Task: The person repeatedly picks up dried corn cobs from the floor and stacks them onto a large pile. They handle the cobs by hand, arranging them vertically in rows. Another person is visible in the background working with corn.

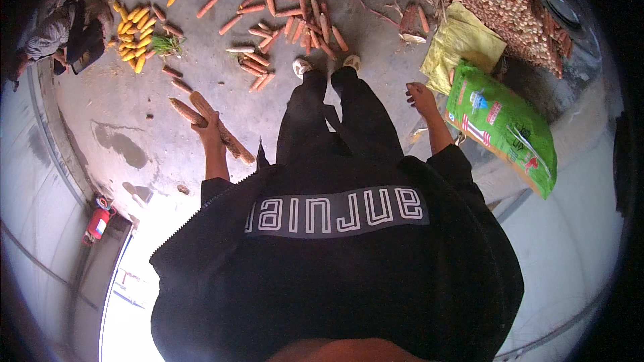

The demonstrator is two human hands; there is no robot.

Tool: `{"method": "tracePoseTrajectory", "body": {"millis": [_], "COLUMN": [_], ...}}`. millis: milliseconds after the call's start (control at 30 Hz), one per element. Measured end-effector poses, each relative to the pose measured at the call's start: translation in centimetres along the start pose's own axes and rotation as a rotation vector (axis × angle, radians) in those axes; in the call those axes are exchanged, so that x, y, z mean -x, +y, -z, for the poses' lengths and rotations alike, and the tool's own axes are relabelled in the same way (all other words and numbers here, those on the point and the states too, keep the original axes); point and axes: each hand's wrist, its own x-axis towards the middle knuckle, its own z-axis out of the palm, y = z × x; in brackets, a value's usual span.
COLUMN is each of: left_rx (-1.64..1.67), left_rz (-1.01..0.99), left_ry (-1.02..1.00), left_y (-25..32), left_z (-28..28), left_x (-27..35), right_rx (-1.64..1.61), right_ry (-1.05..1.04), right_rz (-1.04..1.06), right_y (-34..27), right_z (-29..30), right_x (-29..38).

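My left hand (207, 128) grips two bare corncobs, one long cob (221, 128) slanting across the palm and a second cob (185, 110) pointing out to the upper left. Held out on the other side is my right hand (421, 98), with nothing in it and its fingers partly curled, beside a green printed sack (503, 120). A flattened yellow woven sack (460, 42) lies just beyond that hand. Many reddish corncobs (302, 25) lie scattered on the concrete floor around and beyond my shoes (302, 67).
A large heap of corncobs (483, 5) rises at the upper right. Yellow ears of corn (136, 35) lie at the upper left beside green leaves (167, 45). Another person (50, 37) crouches at the far left. A red fire extinguisher (98, 221) stands by the wall at lower left.
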Motion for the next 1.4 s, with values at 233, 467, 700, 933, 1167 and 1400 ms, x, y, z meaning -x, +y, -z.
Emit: {"method": "tracePoseTrajectory", "body": {"millis": [233, 467, 700, 933, 1167, 1400], "left_rx": [-0.014, -0.032, -0.016, -0.007, 0.055, 0.247], "left_rz": [-0.098, -0.157, -0.144, -0.125, -0.071, -0.048], "left_ry": [-0.043, -0.024, 0.029, -0.058, -0.019, -0.011], "left_y": [1.0, 1.8, 1.5, 1.4, -2.7, -4.8], "left_z": [-5.3, -6.5, -1.1, 5.0, 15.8, 21.1], "left_x": [3.7, 6.5, 7.3, 4.1, -1.6, -6.1], "right_rx": [-0.143, -0.113, -0.136, -0.117, 0.106, 0.207], "right_ry": [0.085, 0.096, 0.046, 0.062, 0.011, -0.039], "right_rz": [-0.061, -0.065, -0.019, -0.058, -0.072, 0.063], "right_y": [6.3, 8.1, 5.3, 6.0, 5.7, 0.7], "right_z": [6.3, 8.5, 5.4, -0.3, -9.0, -16.7], "right_x": [0.8, -1.5, -0.4, 2.9, 6.3, 7.1]}}
